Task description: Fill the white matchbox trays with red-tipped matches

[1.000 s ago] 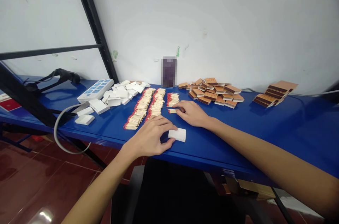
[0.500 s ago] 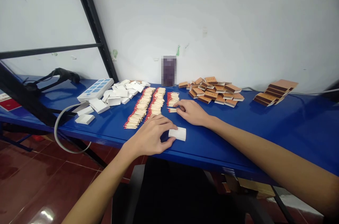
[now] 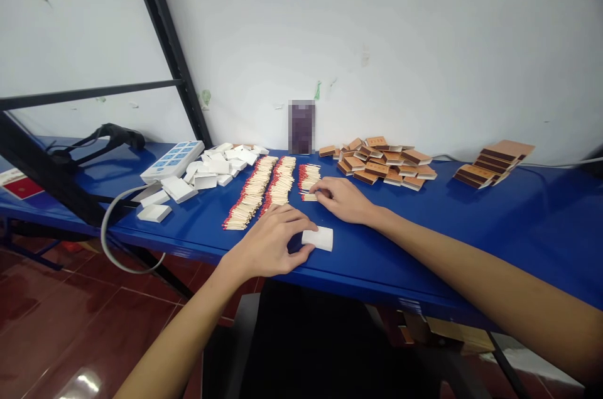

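Near the tabletop's (image 3: 377,261) front edge, the left hand (image 3: 276,239) pinches the left end of a white matchbox tray (image 3: 322,238), seemingly long left to right. Just beyond, the right hand (image 3: 343,199) narrows its fingers at the short match row's (image 3: 309,176) near end; any grip is unclear.

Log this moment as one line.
left hand: holding white box | right hand: touching short match row | white trays: piled left | brown matchbox covers: piled right
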Tool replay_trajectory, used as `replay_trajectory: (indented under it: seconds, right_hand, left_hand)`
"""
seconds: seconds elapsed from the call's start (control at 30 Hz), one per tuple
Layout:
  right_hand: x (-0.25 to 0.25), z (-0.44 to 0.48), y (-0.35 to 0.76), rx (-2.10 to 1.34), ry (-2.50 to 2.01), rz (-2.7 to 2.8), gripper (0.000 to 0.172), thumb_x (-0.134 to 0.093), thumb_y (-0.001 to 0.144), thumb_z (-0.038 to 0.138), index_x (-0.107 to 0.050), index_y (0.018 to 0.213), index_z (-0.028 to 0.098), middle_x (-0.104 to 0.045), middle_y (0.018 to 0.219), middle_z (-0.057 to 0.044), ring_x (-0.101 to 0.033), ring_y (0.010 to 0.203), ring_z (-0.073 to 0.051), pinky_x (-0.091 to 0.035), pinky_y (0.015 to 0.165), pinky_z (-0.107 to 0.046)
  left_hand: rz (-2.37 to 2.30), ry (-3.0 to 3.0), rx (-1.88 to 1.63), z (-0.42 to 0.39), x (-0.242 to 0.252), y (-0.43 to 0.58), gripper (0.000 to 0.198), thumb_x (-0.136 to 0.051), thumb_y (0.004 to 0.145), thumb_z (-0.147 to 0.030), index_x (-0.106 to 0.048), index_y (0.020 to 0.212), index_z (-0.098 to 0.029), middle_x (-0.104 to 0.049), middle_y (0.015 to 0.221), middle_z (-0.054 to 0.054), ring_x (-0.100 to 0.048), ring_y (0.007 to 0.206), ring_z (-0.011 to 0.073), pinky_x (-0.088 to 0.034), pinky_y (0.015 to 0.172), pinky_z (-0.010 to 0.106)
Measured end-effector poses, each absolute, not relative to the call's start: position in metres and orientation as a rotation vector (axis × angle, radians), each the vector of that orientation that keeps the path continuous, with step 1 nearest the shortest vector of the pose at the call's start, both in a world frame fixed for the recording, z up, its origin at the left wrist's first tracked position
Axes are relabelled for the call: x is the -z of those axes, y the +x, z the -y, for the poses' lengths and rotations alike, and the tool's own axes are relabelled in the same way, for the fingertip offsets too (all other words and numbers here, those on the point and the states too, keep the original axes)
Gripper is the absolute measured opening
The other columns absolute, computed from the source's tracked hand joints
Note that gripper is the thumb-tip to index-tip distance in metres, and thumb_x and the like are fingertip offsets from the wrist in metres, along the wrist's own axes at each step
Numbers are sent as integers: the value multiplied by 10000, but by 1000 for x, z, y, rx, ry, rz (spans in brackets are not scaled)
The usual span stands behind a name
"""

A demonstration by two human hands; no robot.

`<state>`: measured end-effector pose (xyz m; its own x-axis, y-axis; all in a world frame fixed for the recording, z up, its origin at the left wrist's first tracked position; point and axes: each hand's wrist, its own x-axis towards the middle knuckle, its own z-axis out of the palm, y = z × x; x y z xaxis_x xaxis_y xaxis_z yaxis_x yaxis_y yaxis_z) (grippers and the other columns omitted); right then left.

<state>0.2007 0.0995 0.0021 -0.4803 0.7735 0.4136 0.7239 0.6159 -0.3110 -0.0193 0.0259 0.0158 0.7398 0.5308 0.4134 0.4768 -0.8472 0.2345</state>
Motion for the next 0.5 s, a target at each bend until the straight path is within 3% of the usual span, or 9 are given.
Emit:
replay_trajectory:
  seconds: [0.3,0.5]
  right_hand:
    - [-1,-100,203,-145,-1126,2314,268,-437,923,196,-701,969,179,-698,920,-60,-599,847,-194,-407,749,-307]
    - [-6,-96,201,-124,-1212,2432,421,-368,996,418,-600,1311,262,-630,1126,-95,-598,1006,-238,-429,833,-352]
  left_hand:
    - [-820,2830,-715,-26,-15,-19,226,-607,876,-251,-660,1087,-190,-687,1044,51,-605,991,219,-434,965,385]
    - [-836,2830,-700,-27,-15,-19,232,-609,875,-263,-663,1089,-189,-683,1058,48,-598,1006,220,-438,960,375]
